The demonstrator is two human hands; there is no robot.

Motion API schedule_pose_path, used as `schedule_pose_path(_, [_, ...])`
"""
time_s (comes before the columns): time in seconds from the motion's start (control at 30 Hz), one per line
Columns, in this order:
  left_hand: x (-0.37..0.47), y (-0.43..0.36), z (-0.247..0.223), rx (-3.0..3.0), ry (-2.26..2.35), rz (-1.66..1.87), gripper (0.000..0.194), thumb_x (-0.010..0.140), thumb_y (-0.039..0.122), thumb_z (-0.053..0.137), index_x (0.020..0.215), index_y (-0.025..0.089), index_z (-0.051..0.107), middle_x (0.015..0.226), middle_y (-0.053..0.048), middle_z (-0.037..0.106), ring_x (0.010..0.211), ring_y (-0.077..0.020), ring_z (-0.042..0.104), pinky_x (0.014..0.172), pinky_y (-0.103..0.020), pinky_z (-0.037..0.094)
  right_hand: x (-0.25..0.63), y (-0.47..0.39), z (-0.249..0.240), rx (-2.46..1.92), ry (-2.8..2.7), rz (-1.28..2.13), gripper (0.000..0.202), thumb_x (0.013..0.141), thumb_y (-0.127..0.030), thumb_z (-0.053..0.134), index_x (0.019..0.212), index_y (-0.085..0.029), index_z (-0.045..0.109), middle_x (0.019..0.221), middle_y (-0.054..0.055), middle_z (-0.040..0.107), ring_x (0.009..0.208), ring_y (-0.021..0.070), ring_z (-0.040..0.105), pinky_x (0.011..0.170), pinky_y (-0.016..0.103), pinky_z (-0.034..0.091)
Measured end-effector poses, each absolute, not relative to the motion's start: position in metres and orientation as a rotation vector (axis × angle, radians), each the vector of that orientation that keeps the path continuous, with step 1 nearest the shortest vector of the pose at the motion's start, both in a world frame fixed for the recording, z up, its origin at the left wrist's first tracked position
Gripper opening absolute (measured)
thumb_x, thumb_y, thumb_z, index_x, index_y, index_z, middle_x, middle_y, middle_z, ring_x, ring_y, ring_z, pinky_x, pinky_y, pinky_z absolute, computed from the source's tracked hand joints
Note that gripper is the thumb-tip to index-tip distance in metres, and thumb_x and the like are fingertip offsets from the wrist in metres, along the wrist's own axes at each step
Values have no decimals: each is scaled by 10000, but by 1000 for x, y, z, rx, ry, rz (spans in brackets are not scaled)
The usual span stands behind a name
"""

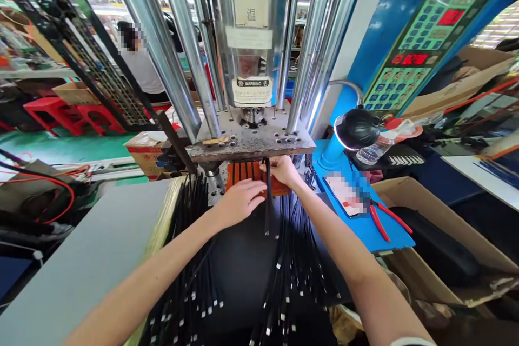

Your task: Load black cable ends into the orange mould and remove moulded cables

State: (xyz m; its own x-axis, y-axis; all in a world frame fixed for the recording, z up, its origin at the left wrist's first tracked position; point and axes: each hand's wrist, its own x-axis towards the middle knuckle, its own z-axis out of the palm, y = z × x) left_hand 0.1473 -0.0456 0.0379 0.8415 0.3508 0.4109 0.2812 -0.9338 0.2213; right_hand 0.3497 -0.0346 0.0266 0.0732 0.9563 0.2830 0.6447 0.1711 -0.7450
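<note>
An orange mold block (233, 173) lies under the press's metal plate (251, 146), with several black cables lying across it in parallel. My left hand (237, 203) is at the block's front edge, fingers stretched out and palm down, the fingertips close to a bundle of black cables (268, 205). At the block's right side, my right hand (284, 169) has its fingers closed around the upper end of that bundle, just below the plate. The bundle hangs down toward me. Its held end is partly hidden by the fingers.
Black cables with silvery ends hang at left (194, 200) and right (292, 243) over a dark surface. A blue shelf (389, 238) holds red-handled pliers (379, 221). Beside it are a lamp (357, 128), a cardboard box (405, 194) and a control panel (421, 38). A person (141, 65) is behind.
</note>
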Motion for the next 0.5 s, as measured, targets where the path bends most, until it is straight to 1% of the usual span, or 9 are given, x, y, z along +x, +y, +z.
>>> schedule_pose_path(0.03, [145, -45, 27, 2954, 457, 610, 272, 943, 175, 448, 1144, 158, 630, 1188, -100, 665, 1140, -230, 619, 1044, -420, 475, 349, -36, 27, -1566, -1676, 491, 250, 829, -277, 619, 625, -141, 666, 505, -38, 540, 525, 117, 504, 540, 206, 379])
schedule_pose_path(0.07, [144, -45, 18, 3028, 418, 573, 314, 944, 153, 428, 1198, 155, 614, 1255, -112, 635, 1204, -238, 583, 1093, -438, 435, 349, -38, 28, -1582, -1702, 475, 239, 834, -259, 627, 634, -138, 679, 515, -33, 563, 525, 117, 518, 543, 205, 382])
schedule_pose_path(0.13, [146, -46, 11, 3138, 374, 571, 357, 936, 108, 401, 1229, 140, 601, 1280, -133, 615, 1234, -247, 560, 1120, -441, 410, 347, -44, 29, -1597, -1728, 427, 178, 839, -203, 638, 692, -143, 719, 572, -19, 629, 552, 123, 564, 569, 206, 405])
schedule_pose_path(0.2, [151, -48, 12, 3188, 387, 558, 355, 924, 105, 428, 1240, 103, 591, 1256, -161, 614, 1238, -265, 550, 1123, -432, 407, 344, -52, 30, -1583, -1703, 401, 131, 843, -143, 633, 809, -166, 758, 704, 1, 707, 639, 140, 635, 634, 208, 451])
schedule_pose_path(0.27, [153, -51, 19, 3190, 453, 460, 373, 914, 165, 508, 1268, 65, 567, 1219, -182, 613, 1205, -286, 562, 1098, -426, 428, 342, -58, 28, -1568, -1663, 391, 195, 835, -84, 623, 906, -192, 769, 849, 17, 742, 756, 155, 682, 722, 214, 488])
schedule_pose_path(0.33, [154, -53, 26, 3161, 545, 332, 445, 905, 268, 575, 1294, 55, 547, 1224, -187, 601, 1176, -294, 571, 1071, -428, 442, 342, -56, 26, -1563, -1688, 353, 237, 802, -35, 633, 900, -197, 775, 915, 30, 742, 846, 174, 688, 815, 235, 497])
schedule_pose_path(0.37, [153, -54, 29, 3142, 582, 278, 473, 910, 320, 576, 1307, 66, 540, 1250, -182, 591, 1182, -292, 565, 1076, -439, 428, 343, -52, 25, -1561, -1719, 343, 248, 784, -16, 641, 883, -197, 778, 920, 31, 740, 867, 181, 684, 849, 245, 495])
schedule_pose_path(0.43, [153, -52, 35, 3099, 627, 202, 509, 944, 415, 511, 1348, 104, 509, 1347, -159, 547, 1255, -282, 512, 1132, -478, 342, 345, -38, 25, -1576, -1768, 361, 245, 772, -10, 653, 871, -195, 778, 913, 32, 735, 883, 192, 676, 881, 261, 490])
schedule_pose_path(0.5, [157, -44, 39, 3048, 663, 158, 543, 982, 474, 395, 1415, 149, 438, 1451, -120, 473, 1343, -259, 432, 1185, -514, 214, 349, -22, 26, -1667, -1740, 372, 206, 797, -50, 657, 897, -191, 768, 910, 35, 732, 889, 209, 669, 879, 285, 491])
